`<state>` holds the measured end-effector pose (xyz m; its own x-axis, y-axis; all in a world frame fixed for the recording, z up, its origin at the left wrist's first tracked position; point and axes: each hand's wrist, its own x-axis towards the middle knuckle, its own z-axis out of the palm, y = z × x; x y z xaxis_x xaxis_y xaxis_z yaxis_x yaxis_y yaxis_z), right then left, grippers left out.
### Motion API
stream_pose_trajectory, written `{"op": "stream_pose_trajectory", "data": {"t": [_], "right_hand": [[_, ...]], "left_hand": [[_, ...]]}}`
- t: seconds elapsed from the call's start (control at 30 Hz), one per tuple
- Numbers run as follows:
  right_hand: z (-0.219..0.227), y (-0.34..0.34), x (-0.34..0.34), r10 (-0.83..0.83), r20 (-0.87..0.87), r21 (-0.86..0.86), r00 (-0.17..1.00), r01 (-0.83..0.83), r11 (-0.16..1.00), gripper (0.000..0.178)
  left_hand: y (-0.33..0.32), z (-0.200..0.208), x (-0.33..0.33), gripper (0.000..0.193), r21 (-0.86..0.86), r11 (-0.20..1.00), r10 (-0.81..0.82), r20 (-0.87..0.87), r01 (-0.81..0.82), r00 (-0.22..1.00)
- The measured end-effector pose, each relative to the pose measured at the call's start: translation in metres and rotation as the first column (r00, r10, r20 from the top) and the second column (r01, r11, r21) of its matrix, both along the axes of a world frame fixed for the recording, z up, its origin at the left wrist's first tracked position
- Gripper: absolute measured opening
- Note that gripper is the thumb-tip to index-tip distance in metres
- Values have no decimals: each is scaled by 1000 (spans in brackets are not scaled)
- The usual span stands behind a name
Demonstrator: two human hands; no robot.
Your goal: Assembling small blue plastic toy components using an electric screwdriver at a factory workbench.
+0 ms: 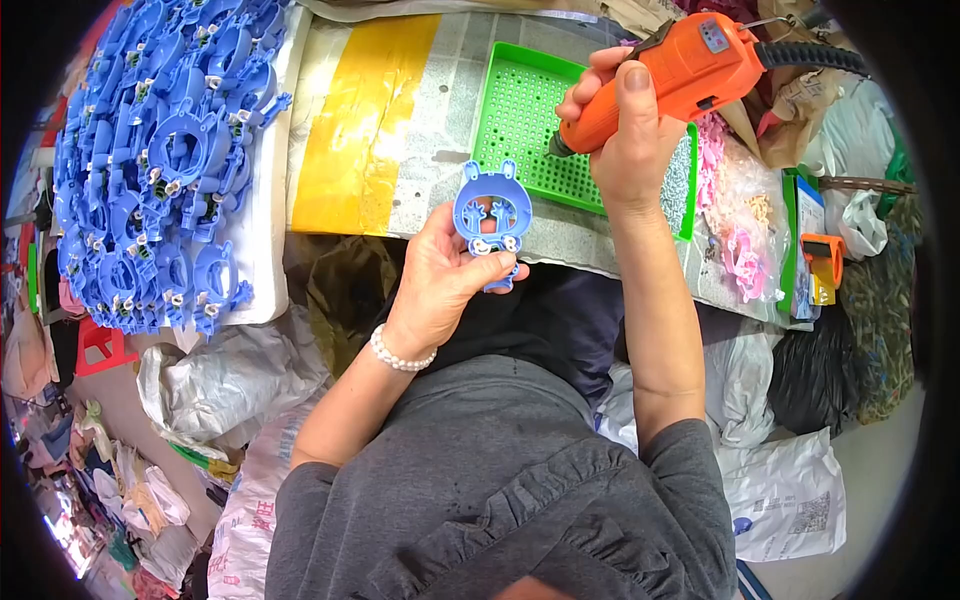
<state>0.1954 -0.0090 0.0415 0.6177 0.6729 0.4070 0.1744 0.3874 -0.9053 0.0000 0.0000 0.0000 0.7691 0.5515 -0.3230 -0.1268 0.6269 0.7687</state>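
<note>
Between thumb and fingers, my left hand (445, 265) holds a blue plastic toy part (493, 190) with a round open ring, two small ears and white bits low on it. It is upright in front of the table's near edge. My right hand (632, 130) is wrapped around an orange electric screwdriver (675, 80), whose dark tip points down and left over a green perforated tray (535, 75). The tip is apart from the blue part. Small grey screws (678, 185) lie at the tray's right end, partly hidden by my right wrist.
Many similar blue parts (180, 150) are heaped on a white board (262, 280) at left. Yellow tape (365, 120) crosses the table cover. A black coiled cable (815, 57) runs from the screwdriver. Pink pieces (742, 262) in clear plastic lie at right; bags (225, 375) crowd below.
</note>
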Motion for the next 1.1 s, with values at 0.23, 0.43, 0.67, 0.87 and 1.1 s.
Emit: {"op": "stream_pose_trajectory", "data": {"t": [0.23,0.43,0.67,0.87,1.1], "right_hand": [[7,-6,-2,12,-101,50,995,-7,999,46],[21,-21,-1,144,-167,95,976,-129,987,61],[40,-49,-31,374,-263,154,889,-344,926,84],[35,-56,-49,344,-254,33,904,-347,937,84],[27,-54,-54,307,-215,-16,927,-317,948,80]], "left_hand": [[-3,-2,0,39,-5,1000,21,21,-21,1000],[-2,0,0,39,12,1000,27,16,-27,1000],[-4,-1,2,38,10,999,40,29,-41,999],[-4,-2,2,38,11,999,32,26,-33,999],[-4,-1,2,37,18,999,37,29,-38,999]]}}
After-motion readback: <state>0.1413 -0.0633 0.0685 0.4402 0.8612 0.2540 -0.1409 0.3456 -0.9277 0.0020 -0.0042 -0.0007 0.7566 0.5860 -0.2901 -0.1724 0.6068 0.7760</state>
